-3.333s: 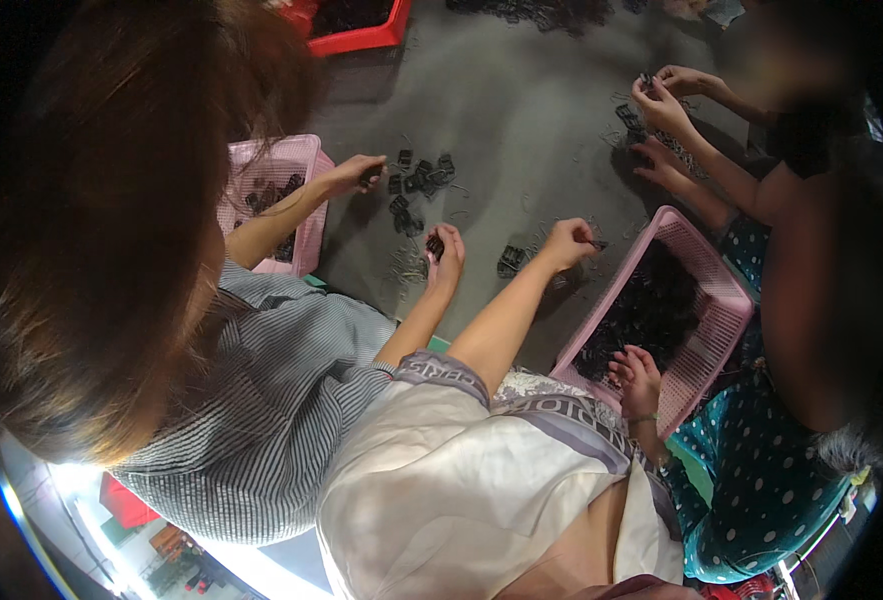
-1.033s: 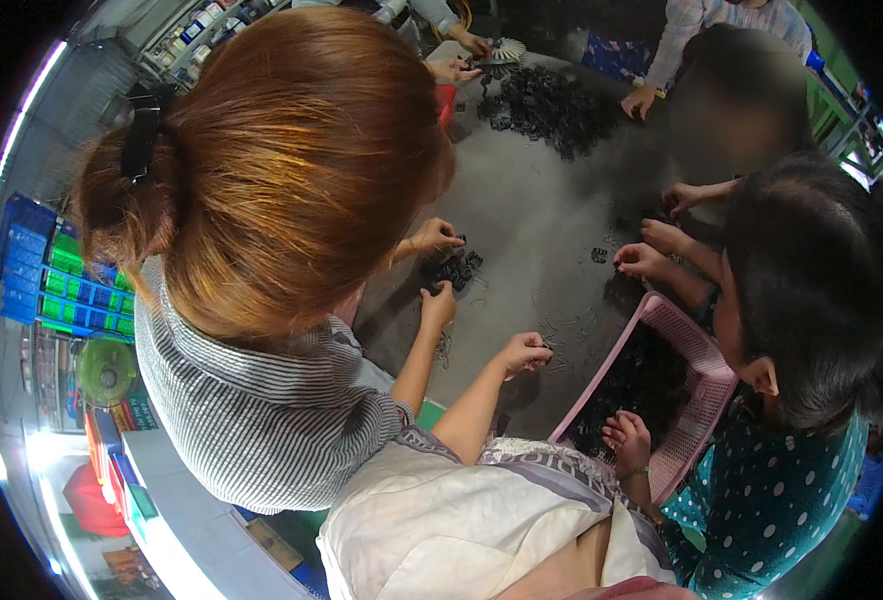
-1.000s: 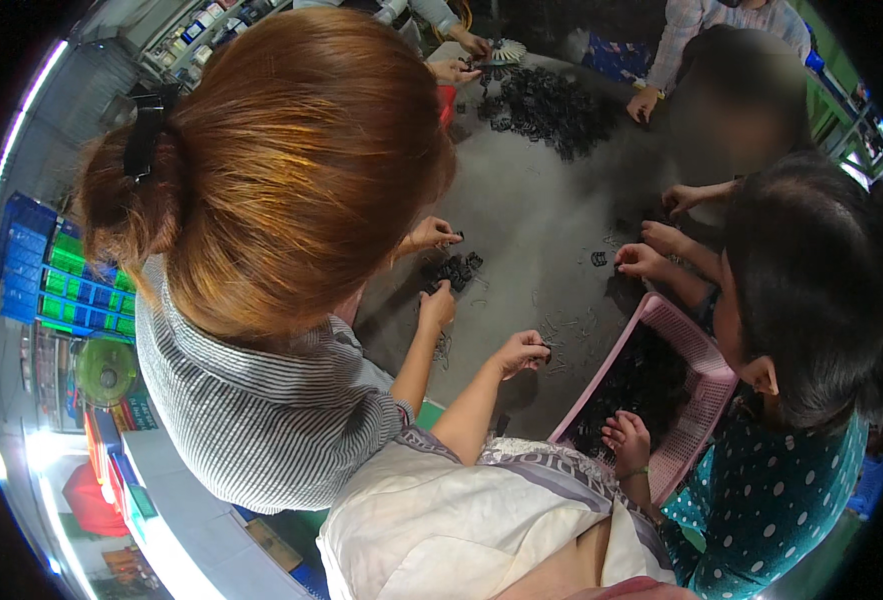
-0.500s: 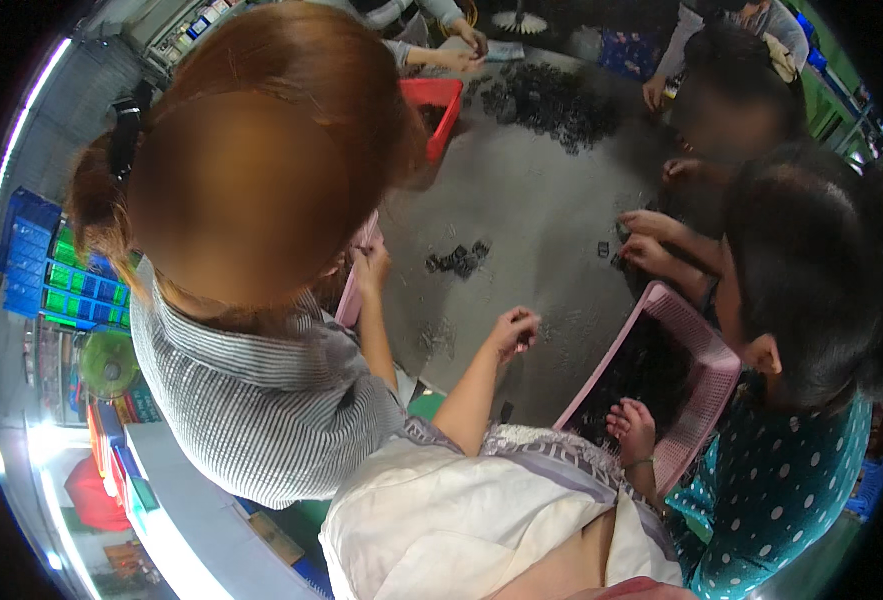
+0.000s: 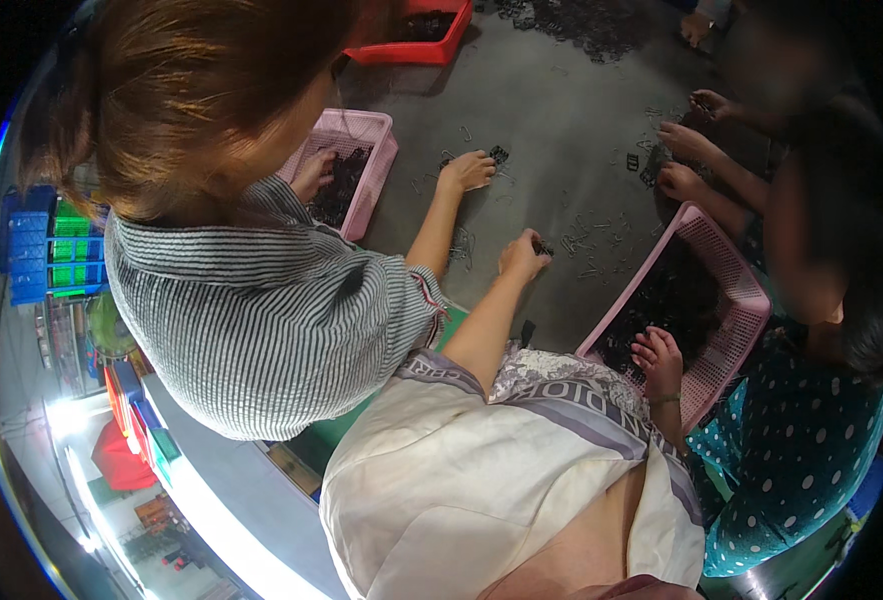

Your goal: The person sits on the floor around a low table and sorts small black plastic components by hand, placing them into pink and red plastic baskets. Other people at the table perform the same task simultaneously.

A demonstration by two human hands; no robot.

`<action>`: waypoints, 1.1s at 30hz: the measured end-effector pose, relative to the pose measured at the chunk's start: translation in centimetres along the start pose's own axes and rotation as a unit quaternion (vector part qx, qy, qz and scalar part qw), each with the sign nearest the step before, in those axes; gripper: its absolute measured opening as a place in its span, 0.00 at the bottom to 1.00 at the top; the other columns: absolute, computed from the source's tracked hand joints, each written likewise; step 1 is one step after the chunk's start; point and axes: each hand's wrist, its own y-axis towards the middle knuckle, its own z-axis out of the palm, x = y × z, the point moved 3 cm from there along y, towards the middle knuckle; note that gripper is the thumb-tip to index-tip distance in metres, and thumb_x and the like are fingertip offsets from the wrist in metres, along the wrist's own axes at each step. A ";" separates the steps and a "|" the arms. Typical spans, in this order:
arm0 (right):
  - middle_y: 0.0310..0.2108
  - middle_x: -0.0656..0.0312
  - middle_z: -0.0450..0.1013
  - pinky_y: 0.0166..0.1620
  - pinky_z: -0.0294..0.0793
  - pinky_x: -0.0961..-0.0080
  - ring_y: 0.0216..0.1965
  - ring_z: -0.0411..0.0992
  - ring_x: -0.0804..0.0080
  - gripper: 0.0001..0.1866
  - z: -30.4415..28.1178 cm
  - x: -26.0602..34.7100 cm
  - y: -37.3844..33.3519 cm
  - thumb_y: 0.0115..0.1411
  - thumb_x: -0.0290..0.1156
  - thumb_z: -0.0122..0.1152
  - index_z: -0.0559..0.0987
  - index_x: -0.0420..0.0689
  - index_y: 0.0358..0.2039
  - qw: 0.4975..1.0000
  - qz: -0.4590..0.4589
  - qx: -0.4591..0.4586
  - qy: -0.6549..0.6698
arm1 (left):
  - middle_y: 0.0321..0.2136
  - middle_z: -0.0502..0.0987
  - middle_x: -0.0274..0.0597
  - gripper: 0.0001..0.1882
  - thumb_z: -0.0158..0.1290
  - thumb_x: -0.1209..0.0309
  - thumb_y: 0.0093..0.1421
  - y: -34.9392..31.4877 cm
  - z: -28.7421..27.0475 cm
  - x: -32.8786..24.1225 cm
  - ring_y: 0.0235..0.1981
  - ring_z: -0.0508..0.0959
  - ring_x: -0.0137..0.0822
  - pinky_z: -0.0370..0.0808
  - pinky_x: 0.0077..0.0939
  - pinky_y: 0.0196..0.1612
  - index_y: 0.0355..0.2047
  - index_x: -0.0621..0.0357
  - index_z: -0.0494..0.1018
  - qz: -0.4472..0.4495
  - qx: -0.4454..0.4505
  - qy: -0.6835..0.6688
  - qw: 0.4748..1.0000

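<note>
Basket [image 5: 733, 338], pink, approx 3 o'clock, w/ blk pcs [image 5: 673, 285] inside. L hand [image 5: 523, 258] approx 10 o'clock from it, closed on small blk pc [image 5: 543, 247]. R hand [image 5: 658, 357] over basket's 7 o'clock side, half-curled, can't tell if holding anything. Thin bits [image 5: 579, 236] on gray table [image 5: 561, 150], approx 2 o'clock from L hand.

Top garment: loose, cream-white shirt [image 5: 481, 480], smooth woven cloth, softly creased, seams visible; wide open neckline. Left sleeve [image 5: 431, 372]: short, finished with a grey-mauve band bearing pale lettering. Front edging [image 5: 591, 420]: matching grey-mauve band, large pale capitals, running toward the right arm. Lower garment [image 5: 551, 376]: white-and-grey mottled fabric, lace-like pattern; cut unclear. Bracelet [image 5: 664, 399]: single, thin, on right wrist; colour hard to tell. Cloth [image 5: 641, 590]: dull mauve, at the lower edge; kind uncertain. Forearms [image 5: 486, 335]: bare below the sleeves.
</note>
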 end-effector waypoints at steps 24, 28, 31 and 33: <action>0.31 0.61 0.71 0.31 0.71 0.82 0.28 0.71 0.77 0.11 0.3 0.6 -0.5 0.59 0.34 0.49 0.70 0.43 0.40 0.999 0.001 -0.011 -0.035 | 0.09 0.69 0.37 0.17 0.63 0.63 0.43 2.0 -1.1 -3.2 0.07 0.66 0.26 0.61 0.19 0.10 0.14 0.62 0.70 -0.094 0.200 -0.320 0.921; 0.31 0.61 0.71 0.31 0.70 0.82 0.28 0.71 0.77 0.11 0.2 0.4 -0.1 0.59 0.34 0.49 0.70 0.43 0.40 1.000 0.009 -0.008 -0.008 | 0.08 0.68 0.36 0.16 0.63 0.64 0.44 2.3 -1.1 -3.0 0.07 0.66 0.25 0.60 0.18 0.09 0.14 0.60 0.69 -0.101 0.210 -0.255 0.939; 0.31 0.61 0.71 0.31 0.70 0.82 0.28 0.71 0.77 0.11 0.4 0.4 -0.3 0.59 0.33 0.50 0.70 0.42 0.40 1.000 0.010 -0.003 -0.002 | 0.09 0.68 0.35 0.14 0.63 0.67 0.42 1.9 -1.4 -3.5 0.07 0.66 0.24 0.61 0.17 0.09 0.15 0.60 0.69 -0.132 0.239 -0.298 0.915; 0.31 0.61 0.71 0.31 0.70 0.82 0.27 0.71 0.77 0.11 0.3 0.2 0.1 0.59 0.33 0.50 0.70 0.42 0.40 1.000 0.008 0.001 0.007 | 0.10 0.68 0.34 0.13 0.64 0.69 0.41 2.8 -1.0 -2.6 0.08 0.67 0.24 0.62 0.17 0.09 0.16 0.60 0.69 -0.085 0.216 -0.158 0.960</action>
